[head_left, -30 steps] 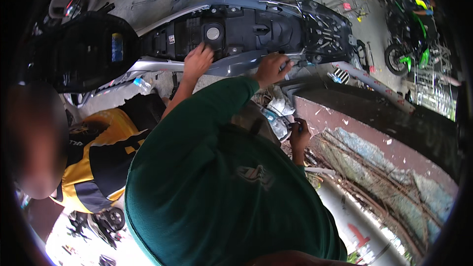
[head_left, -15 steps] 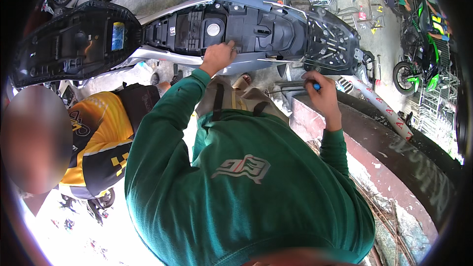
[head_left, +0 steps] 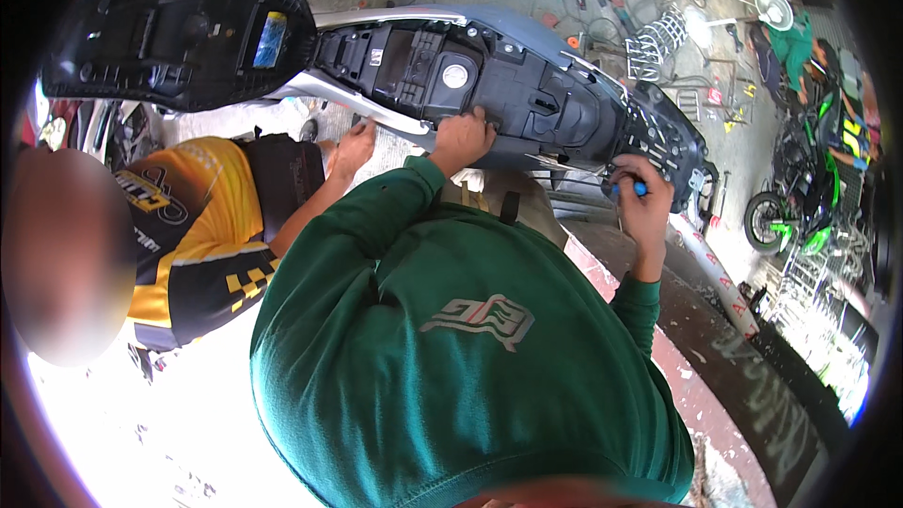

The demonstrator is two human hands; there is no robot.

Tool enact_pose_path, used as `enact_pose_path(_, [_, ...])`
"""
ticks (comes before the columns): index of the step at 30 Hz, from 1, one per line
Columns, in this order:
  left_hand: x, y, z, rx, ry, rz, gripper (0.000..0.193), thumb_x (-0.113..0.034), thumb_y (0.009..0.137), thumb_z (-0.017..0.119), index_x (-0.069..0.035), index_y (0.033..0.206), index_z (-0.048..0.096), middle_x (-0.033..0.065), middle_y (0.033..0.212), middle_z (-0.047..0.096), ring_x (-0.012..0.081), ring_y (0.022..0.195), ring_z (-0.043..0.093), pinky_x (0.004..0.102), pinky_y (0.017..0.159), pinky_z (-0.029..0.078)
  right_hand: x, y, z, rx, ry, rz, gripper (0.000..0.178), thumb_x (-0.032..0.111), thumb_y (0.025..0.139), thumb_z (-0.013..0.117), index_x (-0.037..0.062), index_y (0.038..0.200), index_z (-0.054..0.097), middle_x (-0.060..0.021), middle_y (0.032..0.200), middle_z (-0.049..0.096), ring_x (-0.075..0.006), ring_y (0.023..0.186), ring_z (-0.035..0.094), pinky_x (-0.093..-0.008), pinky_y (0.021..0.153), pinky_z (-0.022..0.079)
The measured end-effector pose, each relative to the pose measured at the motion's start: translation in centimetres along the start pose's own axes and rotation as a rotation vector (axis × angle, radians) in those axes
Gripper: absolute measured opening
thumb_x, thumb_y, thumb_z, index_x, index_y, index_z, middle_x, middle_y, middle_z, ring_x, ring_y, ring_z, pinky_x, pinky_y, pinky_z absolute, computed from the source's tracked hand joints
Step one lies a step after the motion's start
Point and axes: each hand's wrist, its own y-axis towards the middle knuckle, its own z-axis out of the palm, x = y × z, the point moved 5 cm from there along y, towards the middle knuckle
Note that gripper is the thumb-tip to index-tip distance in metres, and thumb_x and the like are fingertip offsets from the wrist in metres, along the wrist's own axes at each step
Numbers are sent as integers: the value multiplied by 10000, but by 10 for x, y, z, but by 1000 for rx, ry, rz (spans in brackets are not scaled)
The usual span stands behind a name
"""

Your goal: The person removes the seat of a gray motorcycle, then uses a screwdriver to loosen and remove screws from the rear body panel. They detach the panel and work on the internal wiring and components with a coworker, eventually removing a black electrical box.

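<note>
Head view: the scooter spans 12 o'clock, seat tipped open at 10, apparently for access. The left hand rests on its near edge, perhaps steadying it; I cannot tell whether its fingers pinch. The right hand wraps its fingers around a blue tool toward 3. A co-worker's hand at 10 and ledge at 4 may hem movement.

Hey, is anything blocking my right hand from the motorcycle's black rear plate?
Nothing visible stands between your right hand, holding a blue item, and the black rear plate just beyond it; whether they touch is unclear. Your left hand and the co-worker's hand are both off to the left.
</note>
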Motion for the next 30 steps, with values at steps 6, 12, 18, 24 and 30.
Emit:
enact_pose_path(6, [-10, -2, 4, 5, 41, 32, 329, -327, 962, 524, -20, 1008, 632, 217, 800, 731, 392, 762, 737, 503, 714, 586, -26, 69, -53, -58, 8, -105, 250, -32, 876, 602, 28, 1093, 712, -75, 820, 712, -120, 774, 670, -273, 744, 529])
enact_pose_path(12, [-19, -10, 8, -35, 27, -326, 311, -325, 981, 518, -57, 952, 674, 194, 798, 742, 375, 759, 747, 488, 708, 590, -59, 84, -100, -29, -168, -412, 287, 126, 874, 698, 12, 1136, 728, -134, 1064, 637, -249, 968, 627, -334, 854, 488])
enact_pose_path(18, [-35, -24, 6, -149, 88, -276, 267, -286, 951, 539, -70, 1098, 594, 172, 770, 734, 382, 695, 728, 512, 695, 578, -137, 9, -84, -73, -276, -281, 299, 131, 900, 743, 74, 1193, 733, -137, 1230, 507, -253, 949, 531, -356, 853, 457])
enact_pose_path(24, [-33, -21, 5, -79, 85, -294, 254, -296, 959, 539, -65, 1035, 613, 164, 730, 724, 394, 685, 722, 521, 688, 571, -186, -20, -67, -215, -457, -113, 345, 251, 909, 778, 112, 1217, 709, -174, 1273, 452, -298, 995, 518, -414, 883, 459])
enact_pose_path(30, [-43, -27, -6, -85, 29, -392, 321, -351, 956, 571, -56, 1082, 591, 210, 855, 737, 391, 771, 734, 524, 738, 569, -202, -14, -57, -234, -481, -71, 418, 329, 904, 785, 98, 1238, 687, -215, 1283, 438, -361, 1072, 516, -447, 926, 456])
